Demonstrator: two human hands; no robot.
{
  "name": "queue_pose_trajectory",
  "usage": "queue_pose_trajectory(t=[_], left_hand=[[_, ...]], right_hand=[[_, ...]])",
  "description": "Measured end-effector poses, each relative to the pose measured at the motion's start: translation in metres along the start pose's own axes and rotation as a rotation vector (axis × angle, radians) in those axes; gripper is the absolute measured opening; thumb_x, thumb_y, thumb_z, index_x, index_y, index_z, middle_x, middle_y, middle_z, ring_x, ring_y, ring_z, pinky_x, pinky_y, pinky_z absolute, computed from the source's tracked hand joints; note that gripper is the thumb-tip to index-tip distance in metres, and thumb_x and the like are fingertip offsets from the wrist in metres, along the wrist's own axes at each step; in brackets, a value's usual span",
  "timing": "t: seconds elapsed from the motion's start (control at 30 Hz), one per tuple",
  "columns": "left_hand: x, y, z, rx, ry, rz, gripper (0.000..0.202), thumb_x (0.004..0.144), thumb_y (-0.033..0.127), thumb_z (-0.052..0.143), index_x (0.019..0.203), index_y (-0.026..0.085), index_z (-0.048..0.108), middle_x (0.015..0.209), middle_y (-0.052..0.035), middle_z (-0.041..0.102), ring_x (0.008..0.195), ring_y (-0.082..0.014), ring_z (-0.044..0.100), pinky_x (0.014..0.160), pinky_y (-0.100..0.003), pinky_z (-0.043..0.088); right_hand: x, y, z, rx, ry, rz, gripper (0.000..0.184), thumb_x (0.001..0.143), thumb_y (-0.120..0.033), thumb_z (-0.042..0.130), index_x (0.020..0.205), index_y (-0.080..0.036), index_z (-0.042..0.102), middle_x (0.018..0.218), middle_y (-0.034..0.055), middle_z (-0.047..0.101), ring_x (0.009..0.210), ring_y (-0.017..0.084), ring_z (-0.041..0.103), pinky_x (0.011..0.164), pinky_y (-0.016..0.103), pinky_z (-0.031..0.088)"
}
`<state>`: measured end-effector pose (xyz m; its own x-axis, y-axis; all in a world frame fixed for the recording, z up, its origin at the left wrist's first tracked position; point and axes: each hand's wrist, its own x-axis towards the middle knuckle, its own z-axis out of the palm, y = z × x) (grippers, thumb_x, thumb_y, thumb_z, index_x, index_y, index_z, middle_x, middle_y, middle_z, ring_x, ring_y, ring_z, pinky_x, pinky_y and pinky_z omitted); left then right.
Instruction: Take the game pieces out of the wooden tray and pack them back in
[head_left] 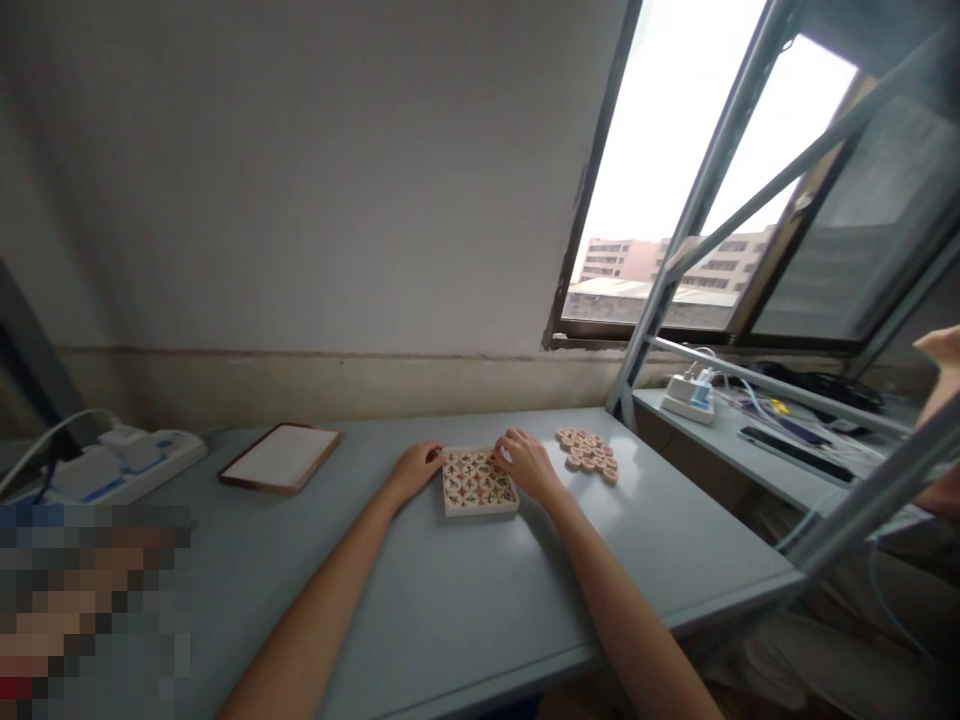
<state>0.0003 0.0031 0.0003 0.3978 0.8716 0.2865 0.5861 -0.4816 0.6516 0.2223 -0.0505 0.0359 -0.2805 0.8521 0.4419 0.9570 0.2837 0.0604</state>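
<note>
A shallow wooden box (480, 508) holding several round chess pieces (474, 479) lies on the grey table (465, 600). My left hand (415, 466) rests against the box's left edge with fingers curled on its rim. My right hand (525, 463) sits at the box's far right corner, fingers bent down onto the pieces there. A loose pile of several more round pieces (588, 452) lies on the table just right of my right hand.
A flat wooden lid or board (280, 457) lies to the left. A white power strip (112, 465) with plugs sits at far left. A metal frame post (675, 250) and a side desk (757, 440) with chargers, cables stand right; another person's hand (946, 350) shows at the right edge.
</note>
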Motion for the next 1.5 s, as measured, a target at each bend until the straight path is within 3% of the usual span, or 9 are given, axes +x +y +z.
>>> queue_pose_trajectory(t=[0.3, 0.57, 0.73, 0.97, 1.1, 1.2, 1.33, 1.5], left_hand=[[0.001, -0.004, 0.004, 0.054, 0.015, 0.011, 0.029, 0.078, 0.032, 0.044, 0.094, 0.014, 0.061, 0.091, -0.0065, 0.063, 0.081, -0.0153, 0.054, 0.075, -0.024, 0.039], [0.001, -0.004, 0.003, 0.069, 0.024, 0.031, 0.031, 0.079, 0.033, 0.042, 0.096, 0.014, 0.06, 0.095, -0.0078, 0.062, 0.085, -0.0163, 0.054, 0.078, -0.025, 0.039], [0.0, -0.003, 0.003, 0.071, 0.022, 0.038, 0.031, 0.079, 0.033, 0.042, 0.096, 0.014, 0.06, 0.096, -0.0079, 0.062, 0.086, -0.0165, 0.054, 0.079, -0.026, 0.039], [0.0, -0.001, 0.002, 0.076, 0.013, 0.041, 0.035, 0.079, 0.036, 0.041, 0.097, 0.014, 0.06, 0.096, -0.0088, 0.062, 0.086, -0.0175, 0.055, 0.079, -0.027, 0.04], [0.001, -0.003, 0.003, 0.074, 0.007, 0.053, 0.036, 0.079, 0.039, 0.039, 0.095, 0.014, 0.06, 0.095, -0.0084, 0.063, 0.086, -0.0183, 0.055, 0.079, -0.027, 0.04], [0.001, -0.004, 0.003, 0.068, 0.01, 0.046, 0.037, 0.078, 0.039, 0.039, 0.096, 0.014, 0.06, 0.094, -0.0084, 0.063, 0.084, -0.0186, 0.056, 0.077, -0.027, 0.041], [0.001, -0.004, 0.003, 0.068, 0.011, 0.056, 0.037, 0.078, 0.04, 0.038, 0.096, 0.015, 0.06, 0.094, -0.0081, 0.063, 0.084, -0.0186, 0.056, 0.077, -0.027, 0.041], [0.002, -0.002, 0.003, 0.083, 0.003, 0.048, 0.037, 0.078, 0.039, 0.038, 0.096, 0.014, 0.059, 0.095, -0.0086, 0.063, 0.086, -0.0188, 0.056, 0.078, -0.028, 0.041]], right_hand=[[-0.002, 0.001, 0.006, -0.019, 0.059, 0.034, 0.021, 0.08, -0.039, 0.05, 0.082, -0.022, 0.061, 0.09, 0.0052, 0.055, 0.089, 0.02, 0.045, 0.075, 0.032, 0.032], [-0.002, 0.005, 0.014, 0.143, 0.025, 0.137, 0.02, 0.074, -0.043, 0.058, 0.082, -0.024, 0.062, 0.096, 0.003, 0.055, 0.092, 0.02, 0.044, 0.073, 0.03, 0.03], [0.0, 0.006, 0.017, 0.21, 0.034, 0.157, 0.017, 0.072, -0.037, 0.061, 0.085, -0.025, 0.059, 0.096, 0.0011, 0.055, 0.093, 0.019, 0.045, 0.073, 0.029, 0.028], [-0.001, -0.002, 0.011, 0.275, 0.063, 0.146, 0.011, 0.073, -0.028, 0.06, 0.082, -0.023, 0.056, 0.08, -0.0012, 0.062, 0.083, 0.017, 0.05, 0.073, 0.029, 0.024], [-0.001, 0.013, 0.012, 0.355, 0.199, 0.331, 0.017, 0.075, -0.037, 0.056, 0.087, -0.024, 0.056, 0.085, -0.0018, 0.064, 0.083, 0.017, 0.052, 0.074, 0.03, 0.025], [-0.003, 0.031, 0.018, 0.397, 0.171, 0.511, 0.021, 0.076, -0.042, 0.052, 0.085, -0.024, 0.058, 0.086, -0.0015, 0.064, 0.085, 0.019, 0.052, 0.073, 0.03, 0.027], [-0.005, 0.043, 0.03, 0.331, 0.121, 0.583, 0.019, 0.076, -0.041, 0.052, 0.082, -0.026, 0.062, 0.084, 0.0006, 0.063, 0.091, 0.021, 0.049, 0.079, 0.035, 0.026], [-0.009, 0.038, 0.031, 0.145, 0.251, 0.593, 0.019, 0.077, -0.036, 0.052, 0.089, -0.026, 0.064, 0.113, 0.0057, 0.051, 0.105, 0.025, 0.037, 0.084, 0.044, 0.023]])
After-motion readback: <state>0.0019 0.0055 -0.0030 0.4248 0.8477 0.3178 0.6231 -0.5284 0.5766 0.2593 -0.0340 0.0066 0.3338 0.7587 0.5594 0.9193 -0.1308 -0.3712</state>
